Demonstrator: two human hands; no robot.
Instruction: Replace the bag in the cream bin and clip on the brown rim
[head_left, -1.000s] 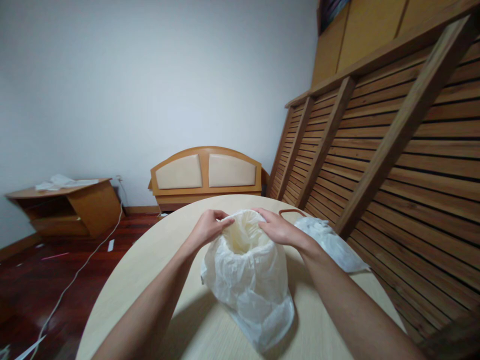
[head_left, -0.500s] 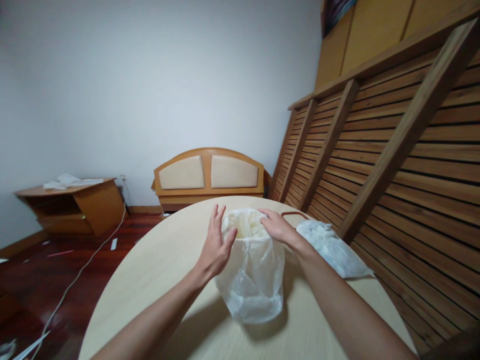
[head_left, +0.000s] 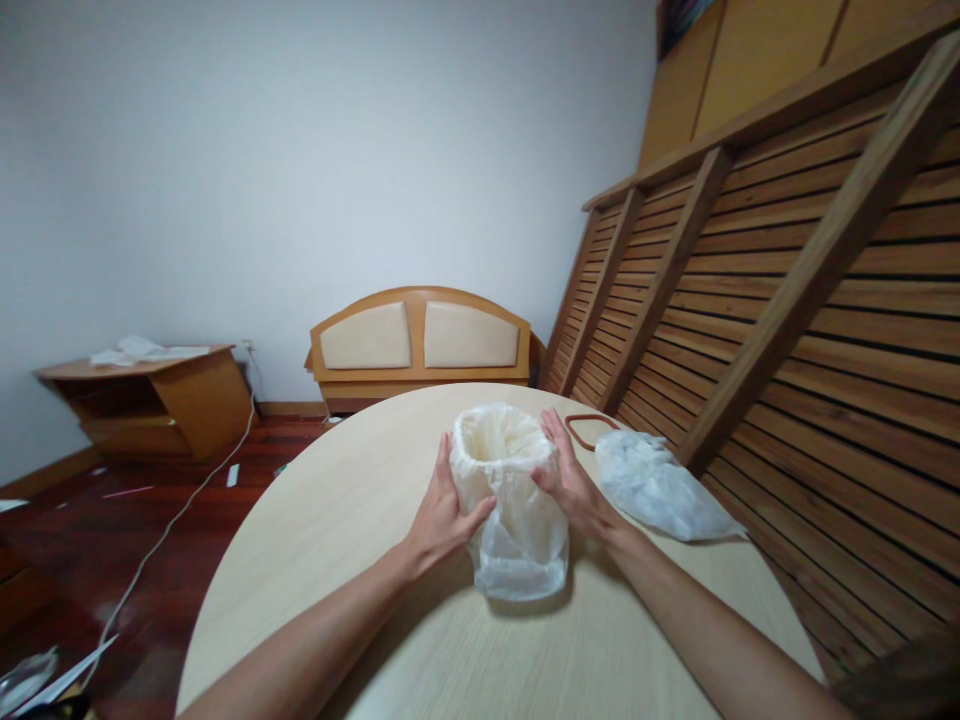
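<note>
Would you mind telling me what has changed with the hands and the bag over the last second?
Both hands let go of the bag's rim and moved down its sides: the left hand and right hand now press flat against the white plastic bag, which stands lower and more compact on the round table. The second bag and the rubber band stayed put.

Two bare forearms come in from the bottom edge, the left forearm (head_left: 315,640) from the lower left and the right forearm (head_left: 697,630) from the lower right. No sleeve covers either as far as the view runs. The left hand (head_left: 442,515) and the right hand (head_left: 570,480) wear no gloves, rings, watch or bands. The fingers (head_left: 551,430) look slender, with short nails.
</note>
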